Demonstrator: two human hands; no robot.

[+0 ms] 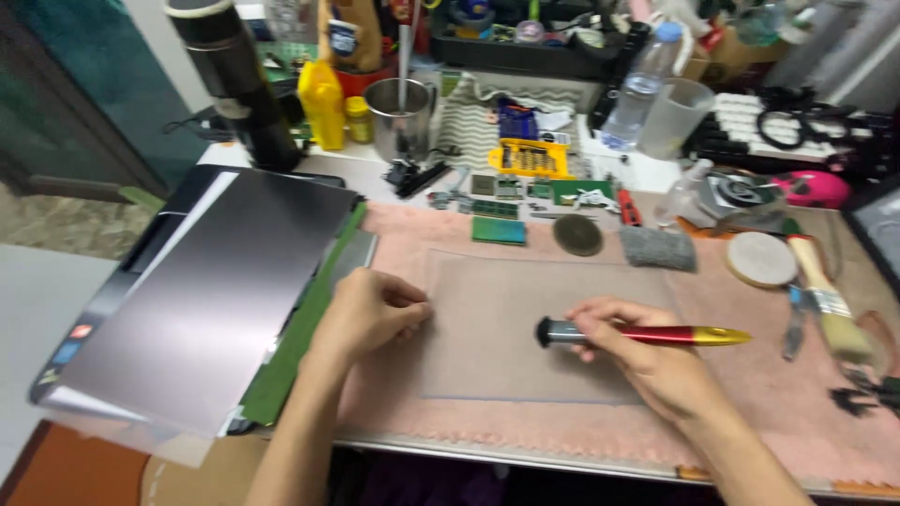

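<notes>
My right hand (647, 361) grips a screwdriver (647, 334) with a red and gold handle and a dark grey cap end pointing left; it lies level just above a clear mat (497, 319) on a pink cloth (769, 412). My left hand (370, 314) rests curled at the mat's left edge, fingertips pinched together; whether anything small sits between them cannot be seen. Left of that hand lies a dark flat panel (216, 290) with a green strip (300, 328) along its right side.
At the back stand a yellow bit case (530, 157), green circuit boards (499, 230), a dark round disc (577, 235), a grey pad (658, 248), a metal cup (398, 117), a plastic bottle (641, 89) and a black cylinder (239, 80). A paintbrush (825, 295) lies at right.
</notes>
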